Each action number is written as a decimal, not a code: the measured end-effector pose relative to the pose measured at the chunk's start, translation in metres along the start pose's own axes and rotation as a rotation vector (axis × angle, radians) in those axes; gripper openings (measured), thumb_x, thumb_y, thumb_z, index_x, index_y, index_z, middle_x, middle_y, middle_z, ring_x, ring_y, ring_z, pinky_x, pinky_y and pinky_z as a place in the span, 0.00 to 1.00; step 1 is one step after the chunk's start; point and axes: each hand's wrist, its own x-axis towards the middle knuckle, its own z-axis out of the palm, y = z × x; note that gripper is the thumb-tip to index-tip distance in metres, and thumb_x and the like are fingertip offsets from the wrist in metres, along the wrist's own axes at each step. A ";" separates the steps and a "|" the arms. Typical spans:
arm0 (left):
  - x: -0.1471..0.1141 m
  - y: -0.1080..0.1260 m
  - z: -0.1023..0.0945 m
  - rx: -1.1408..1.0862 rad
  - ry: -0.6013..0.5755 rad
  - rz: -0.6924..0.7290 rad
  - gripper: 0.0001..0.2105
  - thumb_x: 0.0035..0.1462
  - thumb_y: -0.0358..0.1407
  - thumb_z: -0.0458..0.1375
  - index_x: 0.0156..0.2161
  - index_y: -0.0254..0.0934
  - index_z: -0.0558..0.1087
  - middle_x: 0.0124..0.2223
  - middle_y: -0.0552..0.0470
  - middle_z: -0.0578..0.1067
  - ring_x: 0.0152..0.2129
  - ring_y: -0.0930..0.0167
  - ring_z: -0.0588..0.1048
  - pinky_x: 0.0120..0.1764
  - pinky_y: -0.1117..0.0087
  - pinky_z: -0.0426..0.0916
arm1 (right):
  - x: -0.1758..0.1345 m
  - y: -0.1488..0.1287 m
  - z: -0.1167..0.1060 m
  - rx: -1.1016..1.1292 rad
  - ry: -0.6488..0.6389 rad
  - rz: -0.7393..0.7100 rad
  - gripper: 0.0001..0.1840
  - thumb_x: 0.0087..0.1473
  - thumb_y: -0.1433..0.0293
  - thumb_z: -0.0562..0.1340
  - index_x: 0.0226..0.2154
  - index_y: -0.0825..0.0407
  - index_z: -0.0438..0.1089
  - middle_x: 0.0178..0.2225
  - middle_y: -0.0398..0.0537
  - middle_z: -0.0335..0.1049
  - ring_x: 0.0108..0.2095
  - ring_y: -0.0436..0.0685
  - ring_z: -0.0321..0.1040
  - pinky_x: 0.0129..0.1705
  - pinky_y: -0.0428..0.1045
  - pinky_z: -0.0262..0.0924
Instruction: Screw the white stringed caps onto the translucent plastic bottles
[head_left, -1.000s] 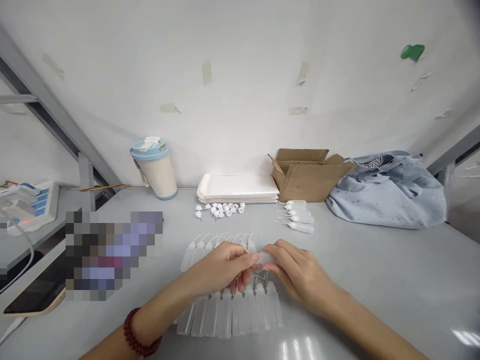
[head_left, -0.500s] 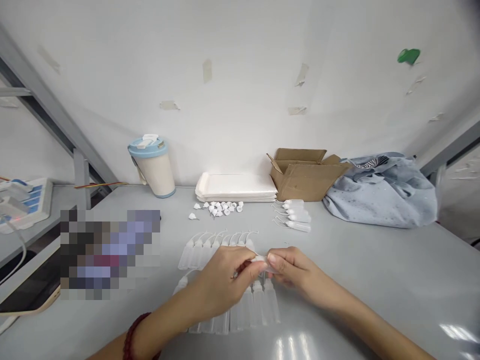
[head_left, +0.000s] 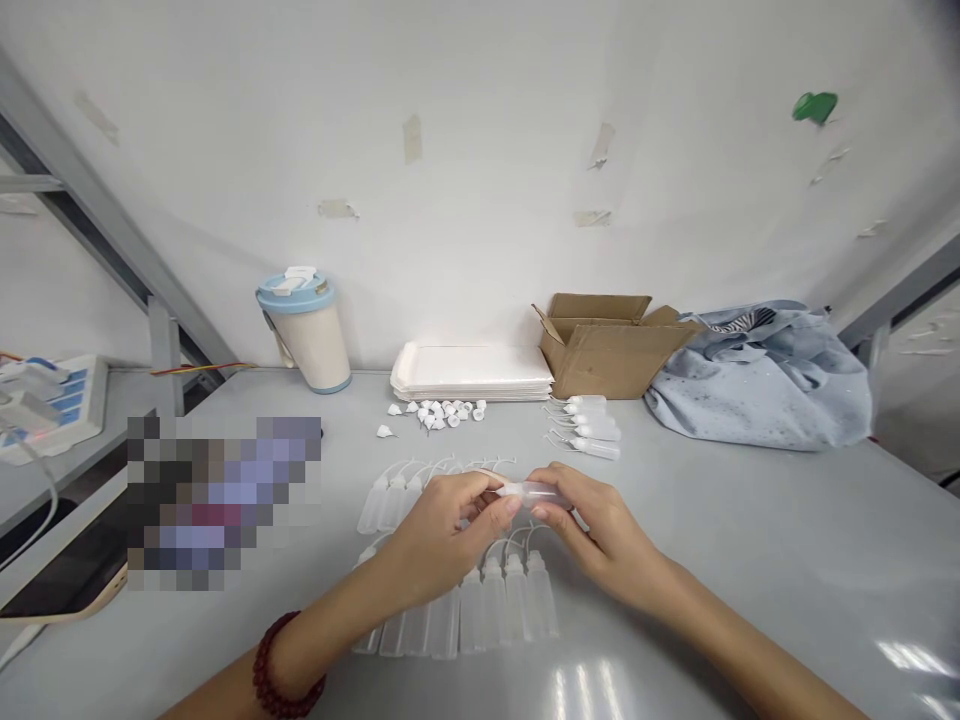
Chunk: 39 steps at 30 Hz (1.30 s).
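Between my two hands lies a small translucent plastic bottle, held sideways above the table. My left hand pinches its white cap end with thumb and fingers. Around the bottle's body, my right hand has its thumb and fingers closed. Beneath and behind my left hand are two rows of similar bottles; the front row shows thin bent tubes on the caps, and the back row is partly covered by the hand. Several white caps are scattered farther back.
More bottles lie on their sides before an open cardboard box. White padded envelopes are stacked by the wall. A tumbler stands at back left, grey-blue cloth at right. Left are a phone and a power strip.
Both hands have risen slightly. My right hand has shifted its fingers along the bottle, so more of the clear body shows, and more of the front row is uncovered.
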 end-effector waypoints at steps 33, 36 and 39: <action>0.016 -0.067 -0.105 1.097 0.179 -0.086 0.19 0.52 0.19 0.46 0.42 0.35 0.73 0.42 0.44 0.72 0.41 0.64 0.71 0.43 0.67 0.64 | 0.023 0.137 -0.052 -0.471 0.380 0.315 0.29 0.56 0.56 0.47 0.48 0.58 0.68 0.33 0.56 0.69 0.35 0.64 0.65 0.39 0.57 0.59; 0.019 -0.071 -0.102 1.090 0.149 -0.070 0.20 0.49 0.16 0.45 0.40 0.33 0.73 0.42 0.44 0.72 0.40 0.65 0.71 0.43 0.67 0.64 | 0.026 0.142 -0.051 -0.458 0.369 0.305 0.27 0.54 0.60 0.50 0.48 0.59 0.69 0.38 0.59 0.69 0.37 0.64 0.65 0.41 0.58 0.59; 0.020 -0.072 -0.101 1.082 0.151 -0.056 0.19 0.48 0.16 0.44 0.38 0.32 0.73 0.41 0.43 0.73 0.40 0.65 0.72 0.43 0.67 0.65 | 0.028 0.142 -0.053 -0.429 0.376 0.293 0.24 0.53 0.63 0.52 0.48 0.58 0.69 0.44 0.59 0.69 0.37 0.63 0.67 0.42 0.57 0.60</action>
